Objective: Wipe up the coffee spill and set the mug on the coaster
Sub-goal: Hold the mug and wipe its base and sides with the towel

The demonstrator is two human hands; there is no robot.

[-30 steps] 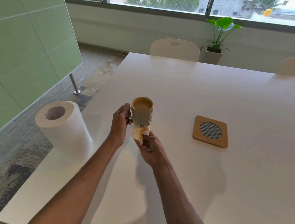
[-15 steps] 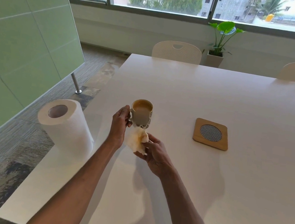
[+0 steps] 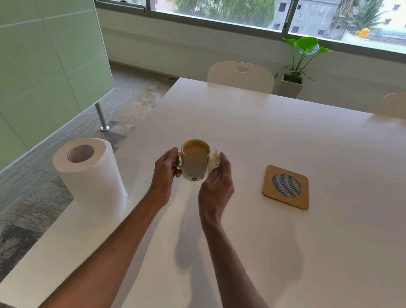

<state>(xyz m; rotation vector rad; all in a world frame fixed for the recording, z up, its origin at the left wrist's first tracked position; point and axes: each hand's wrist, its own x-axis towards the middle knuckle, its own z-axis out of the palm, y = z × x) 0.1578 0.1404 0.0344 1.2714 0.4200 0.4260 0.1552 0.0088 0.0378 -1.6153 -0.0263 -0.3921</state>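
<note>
1. The left hand (image 3: 166, 168) grips the mug (image 3: 194, 161) by its handle, at the mug's 9 o'clock side, with the fingers curled round it.
2. The mug is upright and holds pale brown coffee close to the rim. It appears to be held just above the table (image 3: 287, 252), near the left edge.
3. The right hand (image 3: 216, 183) has its fingers curled around a crumpled paper towel wad (image 3: 214, 161), pinching it against the mug's wall at about 2 o'clock.
4. The wooden coaster (image 3: 286, 187), with a round mesh centre, lies flat at 3 o'clock from the mug, apart from it and bare.
5. The paper towel roll (image 3: 88, 173) stands on end at 9 o'clock from the mug, near the table's edge.
</note>
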